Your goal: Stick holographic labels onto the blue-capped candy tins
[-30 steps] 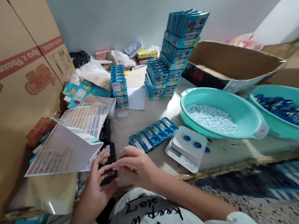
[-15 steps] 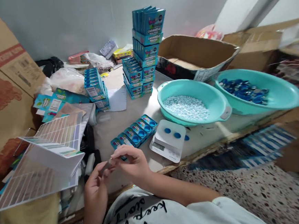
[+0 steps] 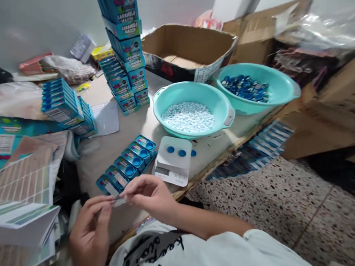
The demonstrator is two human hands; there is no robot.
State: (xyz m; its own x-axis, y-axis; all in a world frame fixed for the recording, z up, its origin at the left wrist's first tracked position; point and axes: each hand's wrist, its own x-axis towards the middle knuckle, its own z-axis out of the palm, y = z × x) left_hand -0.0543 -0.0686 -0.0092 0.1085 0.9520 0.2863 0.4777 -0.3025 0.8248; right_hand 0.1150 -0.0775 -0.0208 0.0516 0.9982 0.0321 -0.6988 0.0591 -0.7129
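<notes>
hands [image 3: 120, 213] nearly meet, fingertips pinched around a thin strip [image 3: 117, 198]

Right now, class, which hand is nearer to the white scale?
The right hand, close by the white scale's near left corner; the left hand is farther to the left.

The basins [image 3: 189, 89] were smooth plastic — softly glossy; the large open carton [image 3: 188, 42] was matt brown cardboard, the floor [image 3: 263, 208] speckled stone, the shirt [image 3: 205, 253] soft cloth.
</notes>
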